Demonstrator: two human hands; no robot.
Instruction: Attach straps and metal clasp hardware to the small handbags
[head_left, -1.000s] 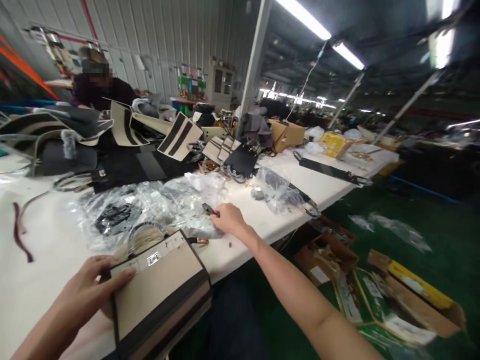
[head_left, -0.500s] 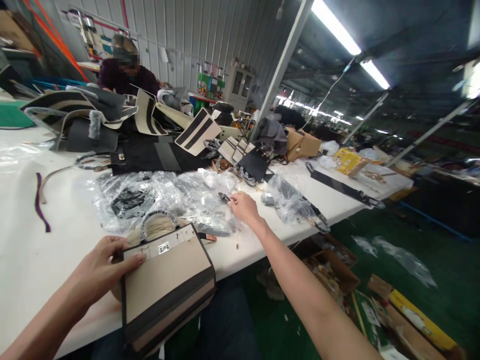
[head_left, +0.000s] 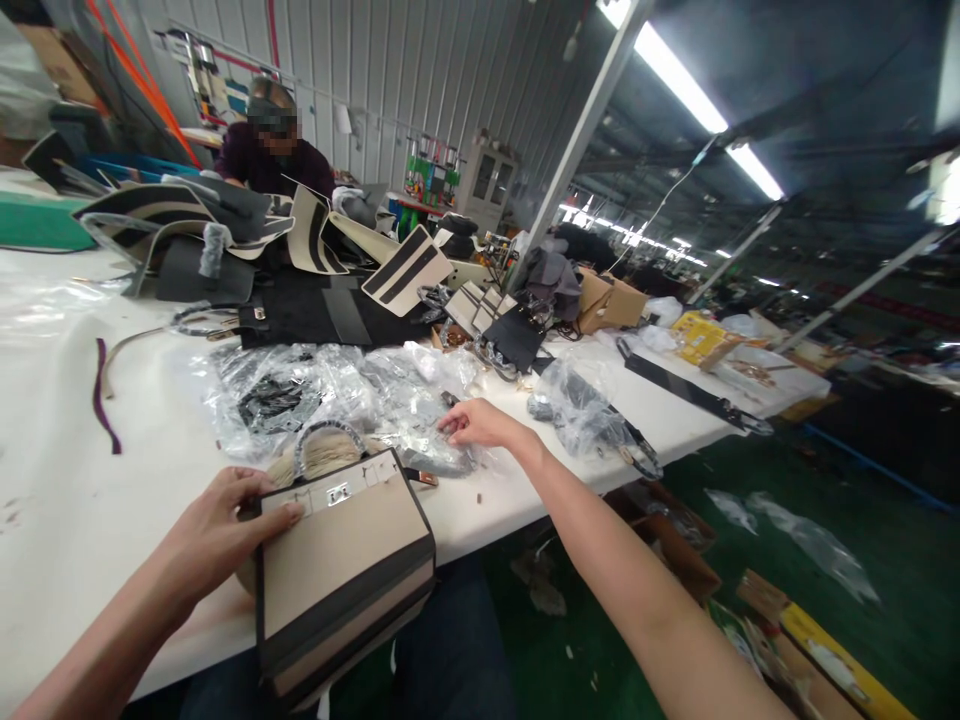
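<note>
A beige handbag with dark trim and a metal clasp rests at the near edge of the white table, partly over my lap. My left hand holds its top left corner, thumb across the top flap. My right hand reaches out over a heap of clear plastic bags, fingers loosely together and pointing left, touching the plastic. Whether it holds anything is hidden. A small dark piece lies just beyond the fingertips.
Black and cream bag panels and dark fabric pile up at the table's far side, where another person sits. A black strap lies at the right end. Cardboard boxes and plastic litter the green floor on the right.
My right hand has dropped from the small dark piece down onto the plastic bags, fingers now pointing left. The view has shifted left and down; my left hand stays on the handbag.
</note>
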